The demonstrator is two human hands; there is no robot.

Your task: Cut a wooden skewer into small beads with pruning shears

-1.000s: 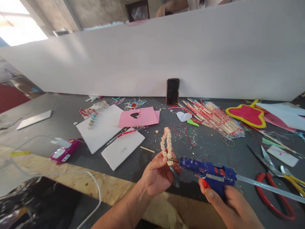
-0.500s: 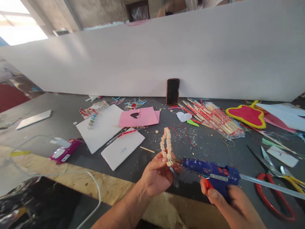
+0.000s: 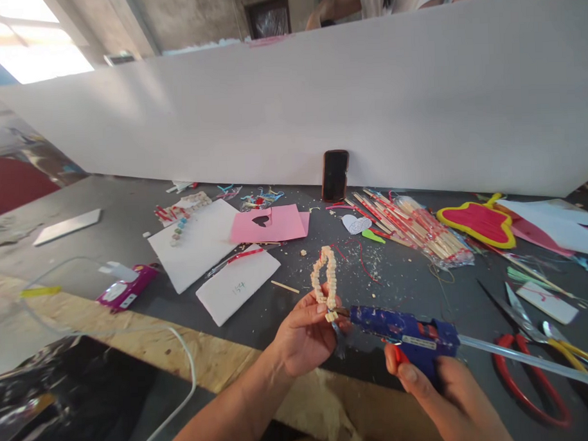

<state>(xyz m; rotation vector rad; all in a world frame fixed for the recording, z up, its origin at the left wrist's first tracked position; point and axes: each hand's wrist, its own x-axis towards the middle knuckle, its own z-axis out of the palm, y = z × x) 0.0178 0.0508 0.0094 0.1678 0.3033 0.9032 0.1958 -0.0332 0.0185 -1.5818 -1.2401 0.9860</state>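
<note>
My left hand [image 3: 308, 342] pinches the lower end of a loop of small pale beads or blocks [image 3: 331, 277], which stands upright above the fingers. A bit of bluish material hangs below the pinch. My right hand [image 3: 444, 389] is wrapped round the handle of a blue glue gun [image 3: 404, 329], with fingers at its red trigger. The gun's nozzle points left and meets the bottom of the loop, beside my left fingertips; whether it touches is too small to tell. A clear glue stick [image 3: 525, 360] sticks out of the gun's back.
A phone [image 3: 335, 175] leans on a white board [image 3: 290, 111]. Bundled sticks [image 3: 420, 232], pink paper [image 3: 275, 224], white sheets [image 3: 238, 283], a purple device [image 3: 127, 287] and scissors [image 3: 528, 373] lie on the dark table [image 3: 259, 324]. A person's arm [image 3: 339, 5] shows behind the board.
The bead loop has tilted slightly right and looks a little more open. The glue gun has shifted slightly left, with its nozzle still at the loop's base.
</note>
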